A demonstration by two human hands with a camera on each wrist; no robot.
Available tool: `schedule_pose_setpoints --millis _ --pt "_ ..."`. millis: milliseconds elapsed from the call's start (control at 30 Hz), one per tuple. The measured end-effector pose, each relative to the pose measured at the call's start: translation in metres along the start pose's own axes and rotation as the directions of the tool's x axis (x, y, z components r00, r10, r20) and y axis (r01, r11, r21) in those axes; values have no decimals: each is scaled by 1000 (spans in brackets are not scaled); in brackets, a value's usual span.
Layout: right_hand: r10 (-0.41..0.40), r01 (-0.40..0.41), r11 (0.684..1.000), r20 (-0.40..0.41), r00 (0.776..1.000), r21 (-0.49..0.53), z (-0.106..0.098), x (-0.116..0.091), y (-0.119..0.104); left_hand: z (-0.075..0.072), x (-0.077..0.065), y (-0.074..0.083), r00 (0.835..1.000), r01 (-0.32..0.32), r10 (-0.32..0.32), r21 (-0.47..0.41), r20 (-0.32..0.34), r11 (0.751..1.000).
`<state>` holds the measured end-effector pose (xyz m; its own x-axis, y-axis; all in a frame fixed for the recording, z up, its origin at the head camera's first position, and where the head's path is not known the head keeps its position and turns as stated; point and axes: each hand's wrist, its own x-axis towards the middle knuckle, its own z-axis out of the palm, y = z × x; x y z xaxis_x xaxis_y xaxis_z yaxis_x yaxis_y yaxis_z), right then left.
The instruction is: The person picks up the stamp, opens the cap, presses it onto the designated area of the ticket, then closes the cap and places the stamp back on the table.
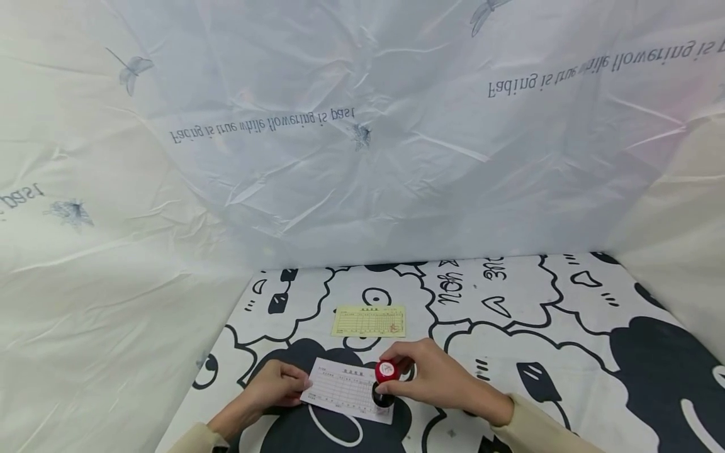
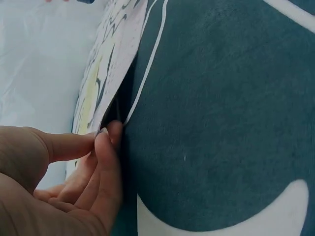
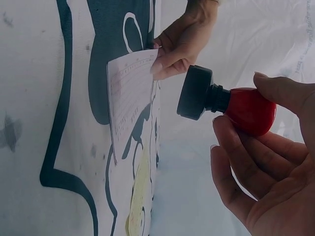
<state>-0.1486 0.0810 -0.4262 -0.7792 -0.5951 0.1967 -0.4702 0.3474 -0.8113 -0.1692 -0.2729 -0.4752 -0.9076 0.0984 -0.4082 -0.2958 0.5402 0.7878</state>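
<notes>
Stamp [image 1: 386, 375] hangs just above the right-hand end of a printed white form, base down; from my right wrist feed I read a gap between the two. Biggest first: pale plastic sheeting [image 1: 351, 214] forms the far and side walls, printed with upside-down lettering and dragonflies. Below it, black-and-white patterned cloth [image 1: 510, 365] covers the work surface. Right hand [image 1: 427, 374] has thumb and fingers closed in a pinch about the stamp's red handle [image 3: 252, 110]. Left hand [image 1: 276, 381] also in a pinch, thumb against fingers, with the white form's left edge between them; my left wrist feed shows that edge lifted off the cloth. White form [image 1: 337, 385] lies at a slant between the hands, over a black patch of the pattern. Yellow slip [image 1: 365, 322], slightly smaller, lies on the cloth beyond it, well apart. Black base [image 3: 195, 93] of the stamp is round. Smallest item I note: a red mark [image 1: 394, 328] near the slip's lower right corner.
</notes>
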Motion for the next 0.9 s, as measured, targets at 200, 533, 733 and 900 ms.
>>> schedule_pose_setpoints --millis 200,533,733,900 --pt "-9 9 1000 -3 1000 7 0 0 2 3 1 4 999 -5 7 46 -31 999" --pt "-18 18 1000 2 1000 23 -1 1 4 4 0 6 992 -101 114 174 -62 980" --pt "-38 38 999 -2 999 16 -3 1 4 -1 -3 10 968 -190 226 268 -109 944" --pt "-14 14 999 4 1000 32 -3 -1 2 -9 0 14 964 -250 262 191 -43 949"
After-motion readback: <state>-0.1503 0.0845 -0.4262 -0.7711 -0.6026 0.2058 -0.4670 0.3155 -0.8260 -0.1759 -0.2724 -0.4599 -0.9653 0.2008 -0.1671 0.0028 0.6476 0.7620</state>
